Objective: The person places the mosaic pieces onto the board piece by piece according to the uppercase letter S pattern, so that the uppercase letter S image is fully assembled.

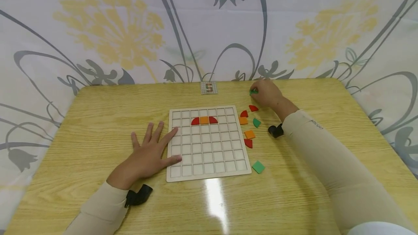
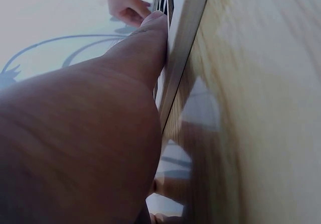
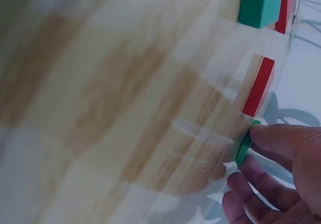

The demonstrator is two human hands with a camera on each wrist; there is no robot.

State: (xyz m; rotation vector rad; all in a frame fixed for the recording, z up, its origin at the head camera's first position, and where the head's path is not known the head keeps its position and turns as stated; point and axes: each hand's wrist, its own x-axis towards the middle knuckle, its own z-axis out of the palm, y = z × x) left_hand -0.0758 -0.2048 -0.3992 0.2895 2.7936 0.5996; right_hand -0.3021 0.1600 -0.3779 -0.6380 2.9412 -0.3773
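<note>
The left hand (image 1: 148, 157) lies outspread, thumb and index finger resting on the left side of the grid board (image 1: 207, 148); the right hand (image 1: 267, 93), beyond the board's far right corner, pinches a green piece (image 1: 253, 92) between thumb and fingers. An orange square (image 1: 204, 120) sits between two red quarter-rounds (image 1: 195, 121) in the board's second row from the far edge, with loose coloured pieces (image 1: 249, 134) on the tabletop (image 1: 114, 108) to the right.

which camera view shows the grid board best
The head view: it shows nearly all of the grid board from above, with the left hand overlapping one edge. The left wrist view gives just its side edge and a sliver of grid; the right wrist view doesn't show it.
</note>
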